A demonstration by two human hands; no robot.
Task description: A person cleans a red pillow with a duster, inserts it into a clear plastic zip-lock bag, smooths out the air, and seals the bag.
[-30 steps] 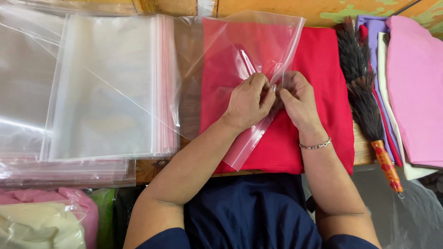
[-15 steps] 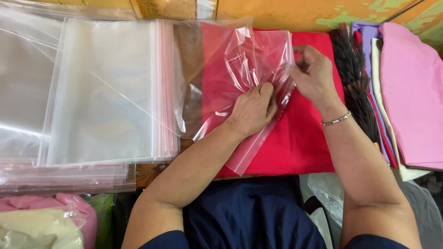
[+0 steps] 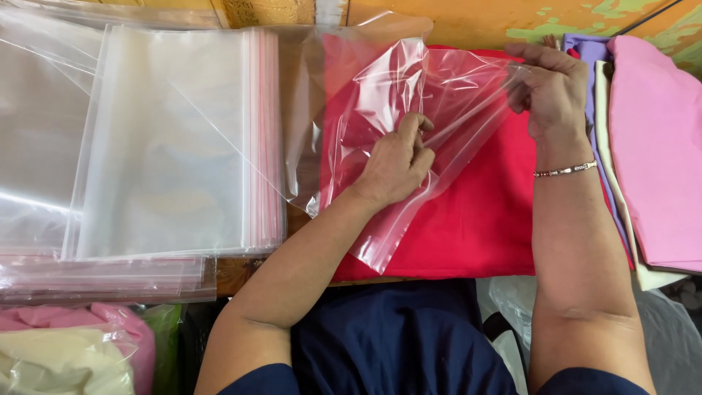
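Note:
A clear plastic zip bag [image 3: 380, 95] lies crumpled over a folded red cloth [image 3: 482, 212] on the wooden table. My left hand [image 3: 398, 161] pinches one lip of the bag's mouth near the middle of the cloth. My right hand [image 3: 548, 88], with a silver bracelet on its wrist, grips the other lip and holds it up and to the right, so the mouth is stretched apart. The red cloth lies flat beneath the bag.
A stack of clear zip bags [image 3: 168, 139] with red seal strips lies at the left. Folded pink [image 3: 658, 146], white and purple cloths lie at the right edge. Bagged pink and cream cloths [image 3: 66, 351] sit at the bottom left.
My right hand has pulled its edge of the bag away from my left hand, up and to the right, spreading the bag's mouth. It now covers the feather duster seen earlier.

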